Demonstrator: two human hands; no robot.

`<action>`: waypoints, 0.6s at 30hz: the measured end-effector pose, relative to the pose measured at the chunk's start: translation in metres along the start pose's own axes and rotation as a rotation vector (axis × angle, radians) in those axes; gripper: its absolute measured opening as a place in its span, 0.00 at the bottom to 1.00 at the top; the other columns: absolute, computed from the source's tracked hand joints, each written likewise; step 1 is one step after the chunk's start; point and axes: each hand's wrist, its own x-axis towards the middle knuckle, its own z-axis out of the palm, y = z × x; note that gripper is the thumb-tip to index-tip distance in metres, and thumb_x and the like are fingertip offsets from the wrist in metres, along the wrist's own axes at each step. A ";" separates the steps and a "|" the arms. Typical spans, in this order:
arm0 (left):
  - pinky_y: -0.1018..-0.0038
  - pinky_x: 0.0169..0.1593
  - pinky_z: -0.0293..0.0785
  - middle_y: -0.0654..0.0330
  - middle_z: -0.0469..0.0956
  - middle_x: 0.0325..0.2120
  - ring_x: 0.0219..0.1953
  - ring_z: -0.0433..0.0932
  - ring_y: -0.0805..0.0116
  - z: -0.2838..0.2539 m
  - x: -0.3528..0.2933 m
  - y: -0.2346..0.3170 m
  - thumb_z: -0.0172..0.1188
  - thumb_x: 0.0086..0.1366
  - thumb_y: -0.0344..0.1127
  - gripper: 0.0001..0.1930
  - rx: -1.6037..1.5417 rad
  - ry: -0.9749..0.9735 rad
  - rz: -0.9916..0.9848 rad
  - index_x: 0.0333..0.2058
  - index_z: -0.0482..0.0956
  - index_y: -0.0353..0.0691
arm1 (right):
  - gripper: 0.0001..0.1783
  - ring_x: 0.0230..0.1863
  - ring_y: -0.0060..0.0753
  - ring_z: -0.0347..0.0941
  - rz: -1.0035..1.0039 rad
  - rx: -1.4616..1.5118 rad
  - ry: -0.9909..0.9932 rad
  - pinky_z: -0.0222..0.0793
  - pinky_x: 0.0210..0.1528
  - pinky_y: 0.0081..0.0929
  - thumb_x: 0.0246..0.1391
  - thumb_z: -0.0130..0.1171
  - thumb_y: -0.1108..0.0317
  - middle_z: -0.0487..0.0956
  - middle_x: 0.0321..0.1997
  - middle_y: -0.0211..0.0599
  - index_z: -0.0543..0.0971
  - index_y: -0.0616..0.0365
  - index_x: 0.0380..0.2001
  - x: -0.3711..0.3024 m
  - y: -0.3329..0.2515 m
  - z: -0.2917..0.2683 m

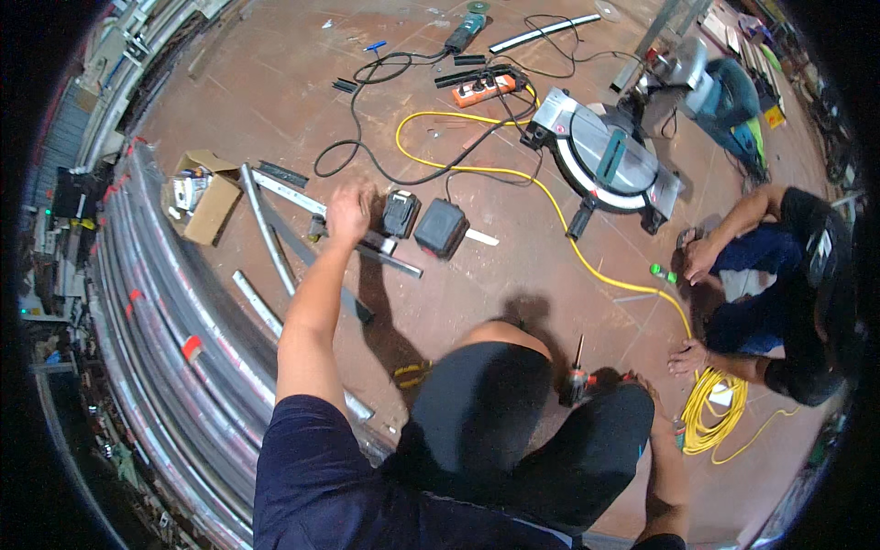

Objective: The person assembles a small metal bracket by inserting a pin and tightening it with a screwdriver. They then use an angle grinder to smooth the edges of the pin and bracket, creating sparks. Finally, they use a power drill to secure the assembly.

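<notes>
My left hand reaches out over several metal pieces on the floor; its fingers are smeared, so their grip is unclear. Beside it sit a black battery pack and a black boxy case. Beyond my right knee, my right hand is closed at the end of a red and black power drill, whose long bit points away from me. The knee hides part of the drill and most of that hand. Under the left hand lies a short metal profile.
A mitre saw stands ahead right. A yellow cable runs to a coil near a crouching co-worker. Long metal tubes line the left, beside an open cardboard box. An orange power strip and angle grinder lie farther off.
</notes>
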 end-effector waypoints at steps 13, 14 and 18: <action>0.32 0.82 0.46 0.54 0.60 0.83 0.86 0.52 0.45 0.149 0.135 -0.093 0.65 0.75 0.57 0.42 0.130 -0.060 -0.480 0.78 0.63 0.44 | 0.34 0.54 0.43 0.85 -0.439 0.034 -0.577 0.79 0.61 0.43 0.67 0.73 0.45 0.86 0.55 0.53 0.81 0.57 0.66 0.216 -0.448 -0.197; 0.31 0.82 0.45 0.55 0.59 0.83 0.86 0.51 0.47 0.150 0.136 -0.093 0.64 0.75 0.58 0.42 0.130 -0.060 -0.471 0.78 0.63 0.44 | 0.28 0.48 0.23 0.81 -0.422 -0.013 -0.526 0.81 0.53 0.32 0.67 0.76 0.61 0.86 0.51 0.31 0.80 0.62 0.64 0.254 -0.498 -0.200; 0.30 0.81 0.43 0.55 0.59 0.84 0.86 0.49 0.45 0.146 0.142 -0.095 0.63 0.75 0.59 0.41 0.152 -0.109 -0.477 0.78 0.64 0.44 | 0.19 0.42 0.20 0.81 -0.679 0.215 -0.061 0.78 0.45 0.28 0.72 0.71 0.52 0.86 0.38 0.26 0.85 0.59 0.44 0.422 -0.662 -0.196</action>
